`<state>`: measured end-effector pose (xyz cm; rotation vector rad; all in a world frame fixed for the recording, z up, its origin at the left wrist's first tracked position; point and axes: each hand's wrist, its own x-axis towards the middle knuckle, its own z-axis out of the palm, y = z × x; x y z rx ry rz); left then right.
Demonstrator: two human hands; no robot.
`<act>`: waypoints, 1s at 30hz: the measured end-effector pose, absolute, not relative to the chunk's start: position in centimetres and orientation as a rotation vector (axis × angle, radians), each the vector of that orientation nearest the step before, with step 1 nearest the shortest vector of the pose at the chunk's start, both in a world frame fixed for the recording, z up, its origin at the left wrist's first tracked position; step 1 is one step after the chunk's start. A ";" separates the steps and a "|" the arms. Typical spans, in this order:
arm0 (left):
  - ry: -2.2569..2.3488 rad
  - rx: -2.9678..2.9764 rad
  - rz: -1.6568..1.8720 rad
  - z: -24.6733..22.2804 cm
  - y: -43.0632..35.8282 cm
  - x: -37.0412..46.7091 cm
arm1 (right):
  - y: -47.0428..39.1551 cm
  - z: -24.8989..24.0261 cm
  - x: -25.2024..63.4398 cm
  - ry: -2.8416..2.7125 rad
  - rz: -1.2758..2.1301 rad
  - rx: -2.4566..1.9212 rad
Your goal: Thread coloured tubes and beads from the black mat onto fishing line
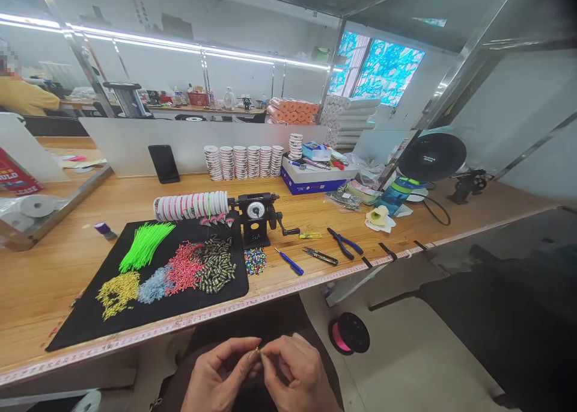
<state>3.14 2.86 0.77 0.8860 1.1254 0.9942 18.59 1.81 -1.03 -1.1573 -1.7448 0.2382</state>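
Observation:
My left hand (220, 373) and my right hand (295, 373) meet fingertip to fingertip over my dark-clothed lap, below the table's front edge. Both are pinched round something tiny between the tips, too small to name. Past them on the table, a black mat (148, 316) bears bright green strips (146, 243), yellow pieces (118, 293), pale blue pieces (154, 285), red pieces (184, 267) and dark patterned pieces (217, 264). Multicoloured beads (255, 260) lie just right of the mat.
A black winder (255, 216) carries a row of white spools (192, 206). A blue screwdriver (289, 261), snips (320, 255) and pliers (345, 243) lie rightward. Behind stand a phone (164, 163), spool stacks (246, 162) and a box (315, 177). A pink-wound reel (348, 334) is on the floor.

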 end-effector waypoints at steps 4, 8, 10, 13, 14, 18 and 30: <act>1.151 0.955 0.973 0.8 2.9 3.1 | 1.9 -0.3 18.9 -1.786 0.237 -1.154; 1.194 1.038 0.992 1.1 2.8 3.1 | 1.8 0.6 19.1 -1.841 0.259 -1.171; 1.237 1.125 1.014 1.2 2.8 3.1 | 1.8 0.8 19.0 -1.839 0.258 -1.184; 1.294 1.260 1.022 1.4 2.9 3.1 | 1.7 0.8 19.0 -1.845 0.256 -1.205; 1.300 1.286 1.020 1.4 2.9 3.1 | 1.7 0.8 19.0 -1.845 0.252 -1.206; 1.267 1.209 1.006 1.6 2.9 3.4 | 1.8 0.8 19.1 -1.823 0.287 -1.220; 1.111 1.082 0.838 1.6 3.6 2.4 | 1.1 1.6 18.9 -1.696 0.660 -1.380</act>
